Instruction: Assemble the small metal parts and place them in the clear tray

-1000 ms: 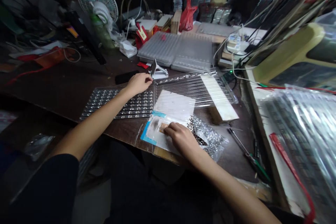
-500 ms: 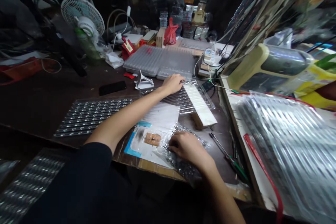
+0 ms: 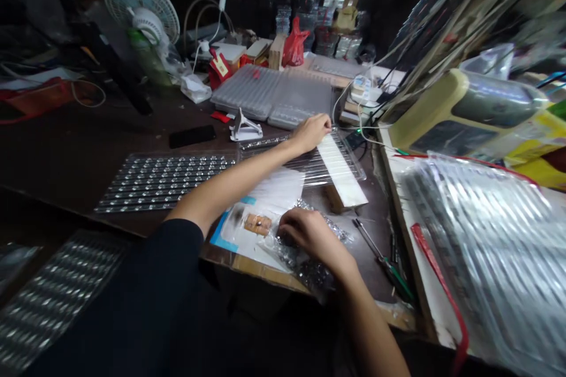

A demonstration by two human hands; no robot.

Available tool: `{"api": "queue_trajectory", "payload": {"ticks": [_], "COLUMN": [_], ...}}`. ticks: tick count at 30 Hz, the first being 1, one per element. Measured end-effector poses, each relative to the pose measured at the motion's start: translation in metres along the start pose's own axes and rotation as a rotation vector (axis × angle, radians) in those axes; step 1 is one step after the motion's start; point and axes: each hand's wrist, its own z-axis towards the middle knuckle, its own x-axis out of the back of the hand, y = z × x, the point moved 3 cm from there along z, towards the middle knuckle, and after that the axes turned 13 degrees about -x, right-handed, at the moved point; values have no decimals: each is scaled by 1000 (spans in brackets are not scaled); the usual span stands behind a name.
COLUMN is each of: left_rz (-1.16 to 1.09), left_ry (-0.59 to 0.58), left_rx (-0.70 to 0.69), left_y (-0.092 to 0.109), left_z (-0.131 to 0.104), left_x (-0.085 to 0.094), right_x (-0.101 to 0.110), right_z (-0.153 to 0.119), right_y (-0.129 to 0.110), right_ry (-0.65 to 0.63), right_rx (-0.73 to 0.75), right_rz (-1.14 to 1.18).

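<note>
My left hand [image 3: 312,132] reaches across to the far end of a white-topped block [image 3: 341,171], its fingers pinched together. Whatever is between those fingertips is too small to make out. Under the block and hand lies a clear ribbed plastic tray [image 3: 309,169]. My right hand [image 3: 307,235] is curled over a pile of small shiny metal pieces [image 3: 305,262] on clear plastic at the table's front edge. Its fingertips are closed and partly hidden. Just left of it, a small orange-brown piece [image 3: 257,224] rests on a white sheet with blue tape [image 3: 224,244].
A second tray with rows of shiny parts [image 3: 163,182] lies left. Behind are a black phone [image 3: 191,136], a white stand [image 3: 244,129] and stacked clear trays [image 3: 247,92]. A green-handled screwdriver [image 3: 395,277] lies right, beside a raised ledge with plastic trays [image 3: 486,235].
My left hand has moved slightly right and up to the block's far end, its fingers now drawn together. My right hand has shifted a little left over the metal pieces. The camera view tilted slightly.
</note>
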Motion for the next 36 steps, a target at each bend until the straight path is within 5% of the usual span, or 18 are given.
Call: {"api": "queue_trajectory", "payload": {"ticks": [3,7,10,13,27,36], "left_rz": [-225,-431,-380,-341,-216,-191], "left_ry": [94,140,98,79,119,104], "left_rx": [-61,66,238,330,184,145], "left_y": [22,47,53,49,53,53], "left_z": [-50,-155,-230,-271,-284,-285], "left_x": [34,72,77,68,59,58], "right_x": [0,-2,-6,-11,-24,-40], "right_z": [4,6,6,8,17,19], "right_y": [1,-1,-7,-11,-6,-15], "right_ry": [54,156,168,140,151,169], "right_rx": [25,45,61,66,-25,-65], "right_rz": [28,73,89,88,29,-259]}}
